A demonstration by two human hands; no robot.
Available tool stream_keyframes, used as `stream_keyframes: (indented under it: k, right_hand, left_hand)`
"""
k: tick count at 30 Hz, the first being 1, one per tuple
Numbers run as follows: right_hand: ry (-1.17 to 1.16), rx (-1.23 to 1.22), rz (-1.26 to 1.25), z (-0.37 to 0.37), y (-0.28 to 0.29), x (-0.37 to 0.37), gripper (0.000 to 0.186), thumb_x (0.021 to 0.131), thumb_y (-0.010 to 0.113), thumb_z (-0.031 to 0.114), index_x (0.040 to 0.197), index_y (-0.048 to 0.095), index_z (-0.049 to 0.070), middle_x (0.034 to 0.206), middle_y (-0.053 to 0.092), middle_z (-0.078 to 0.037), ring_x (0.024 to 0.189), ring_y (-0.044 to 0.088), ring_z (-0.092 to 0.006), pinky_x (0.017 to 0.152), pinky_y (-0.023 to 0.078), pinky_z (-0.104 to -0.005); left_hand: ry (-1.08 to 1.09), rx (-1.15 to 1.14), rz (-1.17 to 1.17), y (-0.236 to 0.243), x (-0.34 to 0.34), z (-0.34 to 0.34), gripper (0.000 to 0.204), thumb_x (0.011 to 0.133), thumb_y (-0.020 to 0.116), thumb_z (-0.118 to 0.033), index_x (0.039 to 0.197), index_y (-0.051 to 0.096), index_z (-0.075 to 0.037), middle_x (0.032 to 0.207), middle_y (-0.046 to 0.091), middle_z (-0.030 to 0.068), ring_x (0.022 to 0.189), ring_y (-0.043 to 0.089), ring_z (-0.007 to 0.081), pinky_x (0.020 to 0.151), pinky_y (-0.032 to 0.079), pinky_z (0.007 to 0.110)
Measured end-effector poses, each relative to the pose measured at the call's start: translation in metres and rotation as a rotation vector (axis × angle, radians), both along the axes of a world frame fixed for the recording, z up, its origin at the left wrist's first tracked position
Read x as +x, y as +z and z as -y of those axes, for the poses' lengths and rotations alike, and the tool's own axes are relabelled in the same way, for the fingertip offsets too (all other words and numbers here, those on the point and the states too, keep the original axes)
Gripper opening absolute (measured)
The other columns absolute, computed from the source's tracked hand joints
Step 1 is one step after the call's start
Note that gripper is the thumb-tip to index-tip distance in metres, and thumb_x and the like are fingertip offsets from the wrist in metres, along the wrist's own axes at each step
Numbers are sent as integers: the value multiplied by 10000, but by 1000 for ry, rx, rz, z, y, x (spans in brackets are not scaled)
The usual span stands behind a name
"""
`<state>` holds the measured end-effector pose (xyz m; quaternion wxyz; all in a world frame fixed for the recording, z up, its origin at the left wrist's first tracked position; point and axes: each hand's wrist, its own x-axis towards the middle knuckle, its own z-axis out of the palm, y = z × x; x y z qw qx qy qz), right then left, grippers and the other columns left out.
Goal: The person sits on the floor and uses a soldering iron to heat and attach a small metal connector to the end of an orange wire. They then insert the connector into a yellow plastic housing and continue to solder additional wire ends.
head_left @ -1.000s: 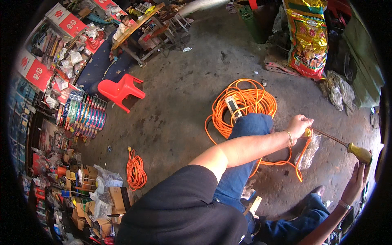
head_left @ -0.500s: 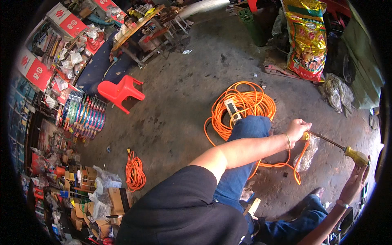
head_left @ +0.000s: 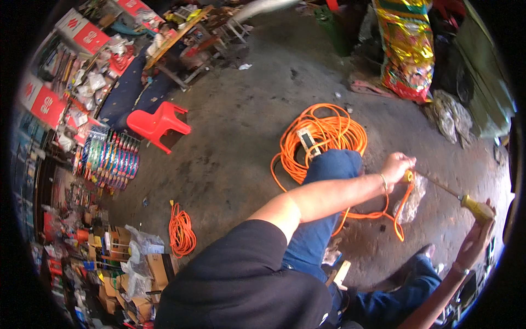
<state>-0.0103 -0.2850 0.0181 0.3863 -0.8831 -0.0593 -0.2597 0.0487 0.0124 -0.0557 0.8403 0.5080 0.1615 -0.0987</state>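
Note:
My left hand (head_left: 399, 168) is closed on the yellow plug (head_left: 409, 176) of an orange cord, above my bent left knee. A screwdriver (head_left: 475, 205) angles from that plug to the right, its shaft running to a yellow handle. My right hand (head_left: 474, 238) is at the handle's end, fingers pressed along it. Behind my knee lies a large coil of orange cord (head_left: 341, 131) with a pale rectangular unit (head_left: 306, 140) among the loops. Crumpled clear plastic (head_left: 412, 202) lies under the plug.
A smaller orange coil (head_left: 182, 231) and red chair (head_left: 156, 123) stand or lie leftward. Cluttered boxes (head_left: 137, 265) and shelves line the left. A person (head_left: 160, 34) is at a wooden table (head_left: 178, 38) behind. A gold sack (head_left: 405, 49) and green sheet (head_left: 478, 77) are at back right.
The whole view has shifted slightly and is more blurred. Both hands and the screwdriver sit a little left of before, with my right fingers a little differently placed on the handle.

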Motion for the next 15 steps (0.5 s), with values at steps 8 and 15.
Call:
stream_keyframes:
  k: [8, 15]
  right_hand:
    - [-101, -372, 97, -4, 15, -12, 415, 930, 574, 77, 1337, 500, 107, 1256, 578, -113, 1122, 579, -209, 912, 530, -329]
    - [207, 858, -97, -9, 13, -1, 393, 971, 548, 192, 1319, 495, 19, 1249, 565, -141, 1152, 553, -217, 971, 490, -291]
  left_hand:
    - [-71, -32, -2, 6, -4, -15, 103, 873, 664, -129, 935, 622, -58, 834, 652, 49, 771, 636, 147, 685, 530, 292]
    - [-183, -38, -68, 14, -3, -23, 160, 932, 613, -225, 881, 595, -74, 783, 667, 68, 647, 648, 147, 577, 559, 287]
